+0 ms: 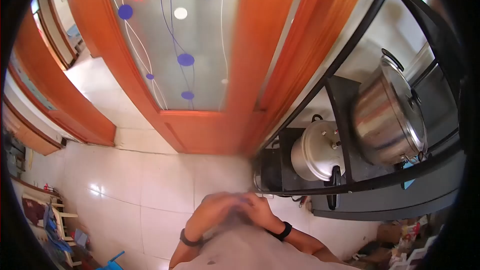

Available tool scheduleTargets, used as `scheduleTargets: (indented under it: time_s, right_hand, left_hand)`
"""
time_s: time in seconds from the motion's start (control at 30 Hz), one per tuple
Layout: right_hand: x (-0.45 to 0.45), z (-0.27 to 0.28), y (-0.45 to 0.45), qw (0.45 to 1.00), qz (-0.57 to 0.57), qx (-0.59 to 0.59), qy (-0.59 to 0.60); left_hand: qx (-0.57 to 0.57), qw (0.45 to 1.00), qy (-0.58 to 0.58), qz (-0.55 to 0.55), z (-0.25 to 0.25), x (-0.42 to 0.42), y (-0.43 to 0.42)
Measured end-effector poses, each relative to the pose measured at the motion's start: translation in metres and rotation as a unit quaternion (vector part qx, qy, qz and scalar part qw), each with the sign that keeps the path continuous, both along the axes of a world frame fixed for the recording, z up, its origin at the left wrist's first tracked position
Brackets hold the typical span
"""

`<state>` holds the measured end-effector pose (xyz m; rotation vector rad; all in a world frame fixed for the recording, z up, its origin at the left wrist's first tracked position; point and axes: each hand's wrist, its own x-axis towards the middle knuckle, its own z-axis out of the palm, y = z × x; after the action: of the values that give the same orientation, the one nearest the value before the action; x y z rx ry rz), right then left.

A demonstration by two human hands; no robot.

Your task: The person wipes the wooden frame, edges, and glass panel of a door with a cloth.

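Left hand (217, 213) and right hand (258, 211) are held together before the shirt (260, 250), grip not determinable (blur); clearance from the black rack (380, 181) is advised.

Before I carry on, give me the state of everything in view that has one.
Left hand: bent inward; blurred, hold unclear.
Right hand: bent inward, close to the left; hold unclear.
Wristbands: worn, one on each wrist.
Pressure cooker: lid on.
Large pot: lid on.
Doorway: open, floor visible beyond.

Left hand (217, 212) and right hand (259, 211) close together; rack (344, 92) with pots (377, 115) at right
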<state>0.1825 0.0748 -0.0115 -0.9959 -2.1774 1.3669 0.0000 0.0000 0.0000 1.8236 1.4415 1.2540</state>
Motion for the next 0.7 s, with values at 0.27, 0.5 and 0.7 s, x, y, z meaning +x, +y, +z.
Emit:
scheduleTargets:
  time_s: [0.27,0.5,0.7]
  right_hand:
    - [-0.055,0.008,0.008,0.985,-0.065,0.085,0.134]
    - [-0.106,0.012,0.08,0.983,-0.095,0.153,0.035]
    - [-0.113,0.005,0.154,0.965,-0.204,0.147,0.071]
  left_hand:
    - [-0.154,0.97,-0.036,0.182,-0.029,-0.047,0.001]
    - [-0.276,0.923,-0.219,0.156,-0.024,-0.085,0.051]
    - [-0.248,0.955,-0.108,0.124,-0.027,-0.115,0.122]
